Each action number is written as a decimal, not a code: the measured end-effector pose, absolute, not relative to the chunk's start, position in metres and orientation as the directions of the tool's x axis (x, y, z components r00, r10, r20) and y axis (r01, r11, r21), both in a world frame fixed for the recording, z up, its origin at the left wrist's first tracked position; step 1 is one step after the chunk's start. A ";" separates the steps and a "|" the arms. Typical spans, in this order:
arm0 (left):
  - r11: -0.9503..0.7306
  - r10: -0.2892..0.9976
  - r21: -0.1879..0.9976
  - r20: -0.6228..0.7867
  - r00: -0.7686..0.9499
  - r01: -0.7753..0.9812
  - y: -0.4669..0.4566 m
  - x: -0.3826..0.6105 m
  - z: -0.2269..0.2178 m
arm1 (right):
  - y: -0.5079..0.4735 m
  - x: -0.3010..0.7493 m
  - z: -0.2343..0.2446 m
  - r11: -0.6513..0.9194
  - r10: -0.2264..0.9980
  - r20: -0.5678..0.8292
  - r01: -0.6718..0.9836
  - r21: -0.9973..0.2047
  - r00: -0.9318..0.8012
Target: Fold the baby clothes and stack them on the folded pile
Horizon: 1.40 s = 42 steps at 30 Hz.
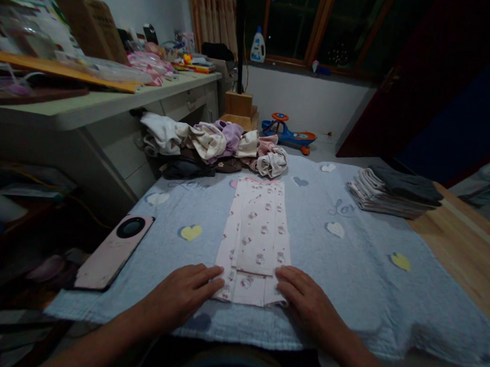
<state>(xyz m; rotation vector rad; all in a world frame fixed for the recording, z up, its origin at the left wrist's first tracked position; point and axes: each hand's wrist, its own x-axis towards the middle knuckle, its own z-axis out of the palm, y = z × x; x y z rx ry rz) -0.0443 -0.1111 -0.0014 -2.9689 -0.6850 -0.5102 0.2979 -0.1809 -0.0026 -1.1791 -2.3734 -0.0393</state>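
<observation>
A pale pink garment [261,229] with a printed cartoon-cat pattern lies in a long narrow strip on the blue cloth, its sides folded inward. A folded flap covers its middle and ends short of the near hem. My left hand [187,291] rests at the near left edge, fingers stretched out onto the fabric. At the near right edge, my right hand [304,299] lies with its fingers reaching onto the garment. Both hands look open, though the thumbs are partly hidden.
Crumpled clothes [208,142] are heaped at the far edge. A stack of folded clothes [395,191] stands at the right. A pink phone [109,255] lies at the left on the blue cloth [339,279]. A cluttered desk [159,96] runs along the left.
</observation>
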 end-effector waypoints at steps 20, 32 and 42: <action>-0.856 0.512 0.199 0.450 0.731 0.477 -0.103 -0.011 0.001 | -0.163 0.296 -0.013 0.573 0.802 0.364 0.782 -0.246 -0.474; -0.870 0.443 0.332 0.204 0.873 0.364 -0.057 -0.008 0.001 | -0.139 0.305 -0.006 0.672 0.739 0.247 0.663 -0.329 -0.627; -0.711 0.480 0.630 0.110 0.870 0.313 -0.040 -0.004 0.006 | -0.117 0.311 0.013 0.510 0.812 0.233 0.454 -0.731 -0.536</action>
